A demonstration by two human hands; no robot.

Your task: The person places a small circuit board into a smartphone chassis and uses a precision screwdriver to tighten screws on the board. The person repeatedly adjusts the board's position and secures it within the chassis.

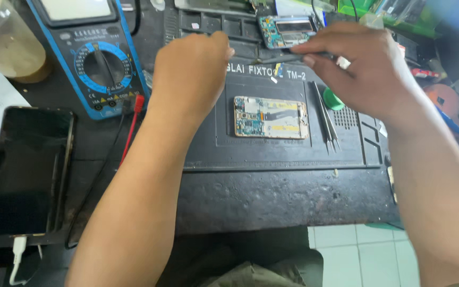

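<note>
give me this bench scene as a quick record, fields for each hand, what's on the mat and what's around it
left hand: closed, raised over the mat's far edge; contents hidden
right hand: pinching a thin tool aimed at the far board
mat: open phone in the middle, tweezers to its right
left of mat: blue multimeter with red lead, dark phone on a white cable
front: tiled floor

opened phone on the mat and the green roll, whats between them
Head view: a pair of metal tweezers lies between the opened phone and the green roll, on the dark mat.
</note>
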